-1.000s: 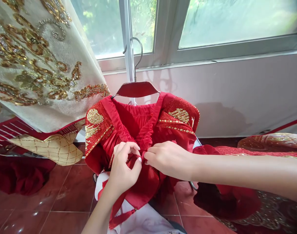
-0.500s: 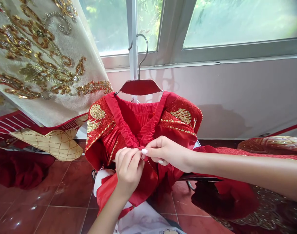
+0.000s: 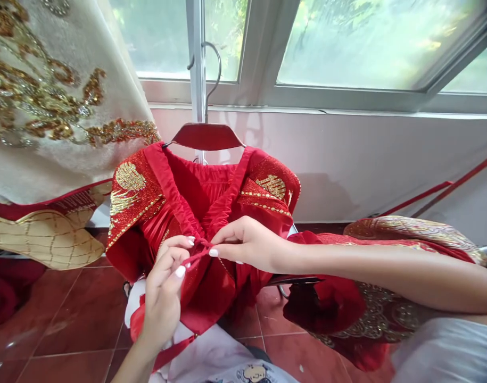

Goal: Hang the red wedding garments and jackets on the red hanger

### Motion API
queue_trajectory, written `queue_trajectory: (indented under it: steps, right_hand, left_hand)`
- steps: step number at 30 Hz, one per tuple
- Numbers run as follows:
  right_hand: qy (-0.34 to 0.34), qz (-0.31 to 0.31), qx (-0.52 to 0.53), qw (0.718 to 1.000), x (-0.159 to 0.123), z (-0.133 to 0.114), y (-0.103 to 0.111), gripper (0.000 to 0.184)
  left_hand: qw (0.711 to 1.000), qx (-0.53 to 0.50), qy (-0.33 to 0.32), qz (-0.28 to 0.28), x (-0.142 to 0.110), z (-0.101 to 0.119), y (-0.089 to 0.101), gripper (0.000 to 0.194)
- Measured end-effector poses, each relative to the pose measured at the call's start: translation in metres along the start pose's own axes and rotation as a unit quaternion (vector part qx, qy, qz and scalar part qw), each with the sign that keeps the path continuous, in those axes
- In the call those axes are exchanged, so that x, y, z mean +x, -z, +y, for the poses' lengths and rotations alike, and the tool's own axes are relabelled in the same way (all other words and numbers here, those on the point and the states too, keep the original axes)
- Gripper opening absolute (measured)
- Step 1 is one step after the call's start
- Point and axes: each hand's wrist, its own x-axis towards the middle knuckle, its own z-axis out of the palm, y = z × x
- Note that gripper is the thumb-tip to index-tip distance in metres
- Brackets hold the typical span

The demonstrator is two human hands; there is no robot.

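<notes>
A red garment [image 3: 223, 202] with gold embroidered shoulders hangs on a red hanger [image 3: 206, 136] in front of a window. Both hands meet at its front opening, low in the neckline. My left hand [image 3: 165, 290] pinches a thin red tie string [image 3: 197, 252] between thumb and fingers. My right hand [image 3: 249, 243] pinches the other end of the same string, fingers closed. The string runs taut between the two hands.
A cream cloth with gold sequin work [image 3: 47, 106] hangs at the left. Red and gold fabric [image 3: 387, 298] lies at the right over a dark bar. White cloth [image 3: 223, 356] lies under the garment on the red tiled floor [image 3: 51, 330]. A pink wall [image 3: 366, 159] stands behind.
The hands have drawn slightly apart, pulling the red string out taut between them. The view has shifted so the garment sits further left.
</notes>
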Motion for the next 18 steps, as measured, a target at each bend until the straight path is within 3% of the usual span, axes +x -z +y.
queue_trajectory:
  steps: [3, 7, 13, 16, 18]
  right_hand:
    - [0.054, 0.031, -0.06, 0.996, -0.004, -0.002, -0.003, 0.023]
    - [0.074, 0.06, -0.13, 0.987, -0.003, 0.005, -0.005, 0.013]
    - [0.106, 0.059, -0.189, 0.974, -0.001, 0.013, -0.006, 0.012]
    - [0.109, 0.056, -0.211, 0.97, -0.001, 0.012, -0.006, 0.011]
    - [0.092, 0.053, -0.227, 0.968, -0.001, 0.01, -0.005, 0.008]
  left_hand:
    - [0.998, 0.042, -0.037, 0.036, -0.004, 0.011, -0.006, 0.016]
    - [0.993, 0.089, -0.048, 0.068, -0.008, 0.019, -0.015, 0.008]
    - [0.987, 0.005, 0.126, 0.105, 0.002, 0.02, -0.016, 0.016]
    - [0.966, -0.12, 0.224, 0.053, 0.008, 0.018, -0.01, 0.017]
    - [0.939, -0.179, 0.289, -0.052, 0.008, 0.015, 0.0, 0.022]
